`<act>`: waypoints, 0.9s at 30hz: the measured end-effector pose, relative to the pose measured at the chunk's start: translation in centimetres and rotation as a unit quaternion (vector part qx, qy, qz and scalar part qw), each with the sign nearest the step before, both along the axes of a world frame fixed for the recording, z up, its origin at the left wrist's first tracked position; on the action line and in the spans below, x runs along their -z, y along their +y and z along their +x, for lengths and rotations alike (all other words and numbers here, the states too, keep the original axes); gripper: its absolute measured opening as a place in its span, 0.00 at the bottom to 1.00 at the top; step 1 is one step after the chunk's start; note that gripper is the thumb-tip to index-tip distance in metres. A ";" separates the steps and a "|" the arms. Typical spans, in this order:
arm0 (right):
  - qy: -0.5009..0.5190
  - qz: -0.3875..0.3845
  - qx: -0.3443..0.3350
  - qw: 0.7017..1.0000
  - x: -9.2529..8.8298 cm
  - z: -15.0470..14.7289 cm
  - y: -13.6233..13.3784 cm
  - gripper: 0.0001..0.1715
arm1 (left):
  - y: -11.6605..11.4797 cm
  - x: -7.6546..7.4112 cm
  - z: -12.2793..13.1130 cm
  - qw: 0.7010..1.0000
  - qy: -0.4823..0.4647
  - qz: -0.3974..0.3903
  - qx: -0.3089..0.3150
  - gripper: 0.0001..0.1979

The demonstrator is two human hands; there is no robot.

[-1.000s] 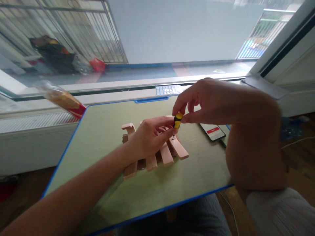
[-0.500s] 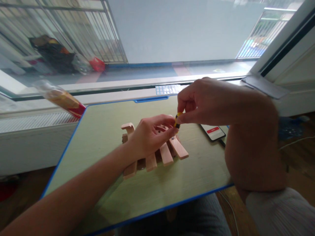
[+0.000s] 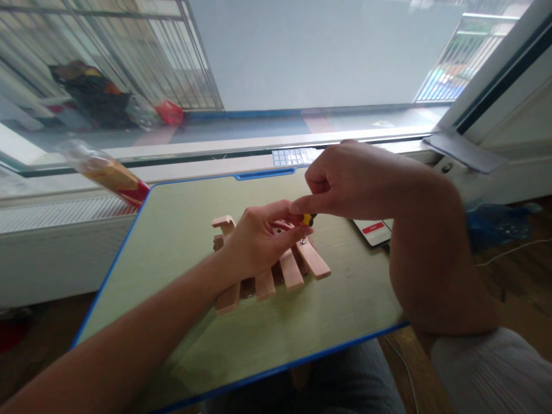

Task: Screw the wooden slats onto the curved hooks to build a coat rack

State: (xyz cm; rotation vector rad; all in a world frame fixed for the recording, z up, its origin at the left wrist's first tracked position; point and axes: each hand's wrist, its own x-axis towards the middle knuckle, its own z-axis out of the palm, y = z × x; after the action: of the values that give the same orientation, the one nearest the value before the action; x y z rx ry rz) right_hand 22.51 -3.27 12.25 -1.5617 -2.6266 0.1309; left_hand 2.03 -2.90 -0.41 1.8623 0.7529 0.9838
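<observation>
A small wooden piece with several curved slats [image 3: 314, 260] lies on the table under my left hand [image 3: 259, 236]. Dark screw heads show on it, one on the right-hand slat. A short yellow-and-black screwdriver [image 3: 307, 219] stands over its far right part, mostly hidden by fingers, its tip out of sight. Thumb and forefinger of my left hand close around the lower part of the screwdriver. From above, my right hand [image 3: 332, 187] pinches its handle with the wrist bent sharply.
The pale table [image 3: 190, 351] has a blue edge. Right of the hands lies a phone [image 3: 373, 232] with a cable, partly behind my right forearm. A plastic bottle [image 3: 114, 178] leans at the left by the window. A blister-like sheet [image 3: 294, 157] rests on the sill.
My right hand has turned and shifted slightly left, and the screwdriver's handle has turned with it. My left hand and the wooden piece stay in place.
</observation>
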 end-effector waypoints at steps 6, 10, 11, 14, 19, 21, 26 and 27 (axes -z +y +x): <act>0.068 -0.040 -0.037 0.996 -0.6 1.2 -0.2 0.17 | 0.2 0.4 -0.3 0.999 0.016 0.006 0.033 0.12; 0.081 -0.079 -0.074 0.991 -0.7 1.7 -0.3 0.12 | 0.4 0.8 -0.3 0.998 0.026 0.000 0.053 0.12; 0.074 -0.075 -0.075 0.992 -0.7 1.7 -0.3 0.10 | 0.4 0.8 -0.3 0.998 0.026 -0.003 0.054 0.13; 0.054 -0.055 -0.060 0.995 -0.6 1.4 -0.2 0.08 | 0.3 0.6 -0.3 0.998 0.030 -0.007 0.061 0.14; 0.031 -0.032 -0.029 0.999 -0.4 0.8 -0.1 0.07 | 0.3 0.2 -0.3 0.999 0.031 0.010 0.036 0.15; 0.030 -0.018 -0.013 0.999 -0.3 0.6 -0.2 0.12 | 0.3 0.1 -0.2 1.000 0.026 0.008 0.014 0.16; 0.022 0.005 0.004 1.000 0.1 0.2 0.0 0.20 | 0.4 0.3 -0.2 1.000 0.018 0.011 -0.013 0.16; 0.019 0.005 0.005 1.000 0.1 0.1 0.0 0.21 | 0.4 0.3 -0.1 1.000 0.015 0.008 -0.010 0.15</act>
State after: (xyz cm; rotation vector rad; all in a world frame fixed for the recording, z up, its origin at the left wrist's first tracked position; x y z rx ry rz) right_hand 22.62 -3.24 12.14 -1.5530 -2.5866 0.1456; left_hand 1.90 -2.49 -0.72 1.8905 0.7861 0.9789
